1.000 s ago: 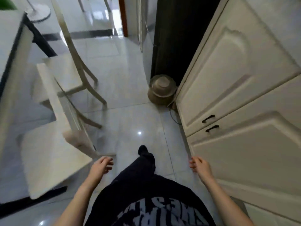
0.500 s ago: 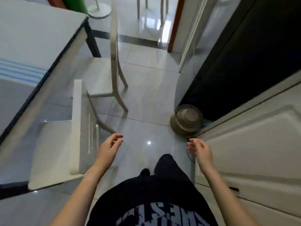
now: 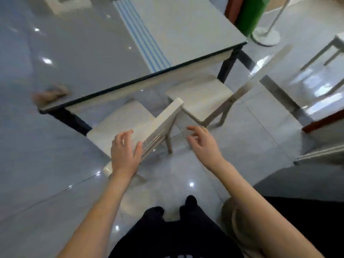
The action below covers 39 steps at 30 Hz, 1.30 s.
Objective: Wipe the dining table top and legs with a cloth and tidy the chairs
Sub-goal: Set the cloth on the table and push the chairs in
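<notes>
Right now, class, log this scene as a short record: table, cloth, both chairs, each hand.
surface: grey glossy dining table with black edge, blue-striped mat on it
tool: brown crumpled cloth by the table's corner at frame left, no hand on it
nearer seat: white slatted wooden chair, seat facing the table
farther seat: second white wooden chair, beside the black table leg
left hand: fingers straight, over the nearer chair's top rail; contact unclear
right hand: fingers relaxed, in the air, holding nothing

- One tabletop [image 3: 186,34]
- Two white chairs: near chair [image 3: 163,118], far chair [image 3: 201,94]
- One striped runner [image 3: 141,38]
- One brownish cloth [image 3: 50,94], blurred
- One round stand base [image 3: 266,36]
</notes>
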Each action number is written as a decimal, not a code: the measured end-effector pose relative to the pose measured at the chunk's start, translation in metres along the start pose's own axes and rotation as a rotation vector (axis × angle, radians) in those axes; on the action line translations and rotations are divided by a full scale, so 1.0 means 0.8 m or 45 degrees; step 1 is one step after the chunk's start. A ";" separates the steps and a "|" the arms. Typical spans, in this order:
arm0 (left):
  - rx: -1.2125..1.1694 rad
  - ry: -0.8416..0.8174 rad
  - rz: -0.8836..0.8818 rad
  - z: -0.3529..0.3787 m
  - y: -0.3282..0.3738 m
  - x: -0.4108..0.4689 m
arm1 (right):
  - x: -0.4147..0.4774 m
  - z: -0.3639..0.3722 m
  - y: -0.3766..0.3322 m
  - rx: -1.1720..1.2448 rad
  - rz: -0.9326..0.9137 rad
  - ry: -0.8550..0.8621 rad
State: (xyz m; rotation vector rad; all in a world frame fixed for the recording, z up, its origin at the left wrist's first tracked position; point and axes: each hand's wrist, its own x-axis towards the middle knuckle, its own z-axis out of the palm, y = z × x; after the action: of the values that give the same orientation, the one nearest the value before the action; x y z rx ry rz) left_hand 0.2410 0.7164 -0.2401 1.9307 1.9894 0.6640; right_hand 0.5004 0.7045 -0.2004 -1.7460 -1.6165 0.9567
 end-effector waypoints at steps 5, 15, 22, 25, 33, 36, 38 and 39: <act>0.344 -0.172 -0.365 -0.004 0.013 0.012 | 0.145 0.024 -0.019 -0.618 -0.596 -0.318; 0.558 -0.122 -0.476 -0.002 0.014 0.022 | 0.256 0.051 -0.025 -1.200 -0.751 -0.446; 0.588 -0.056 -0.401 -0.011 -0.008 0.017 | 0.222 0.062 -0.026 -1.209 -0.683 -0.399; 0.583 -0.039 -0.384 -0.020 -0.024 0.009 | 0.202 0.071 -0.027 -1.239 -0.697 -0.320; 0.553 -0.092 -0.281 -0.061 -0.078 -0.006 | 0.122 0.105 -0.032 -1.161 -0.556 -0.289; 0.530 -0.107 -0.285 -0.065 -0.089 0.002 | 0.130 0.116 -0.030 -1.050 -0.624 -0.189; 0.533 -0.100 -0.274 -0.066 -0.095 0.010 | 0.138 0.122 -0.033 -1.050 -0.612 -0.185; 0.534 -0.106 -0.271 -0.066 -0.099 0.014 | 0.142 0.126 -0.033 -1.060 -0.614 -0.178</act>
State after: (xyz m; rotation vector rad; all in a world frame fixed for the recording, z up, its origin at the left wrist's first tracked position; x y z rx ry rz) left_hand 0.1456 0.7211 -0.2345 1.8763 2.3796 0.1140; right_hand 0.4053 0.8138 -0.2518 -1.6211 -2.6093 0.1612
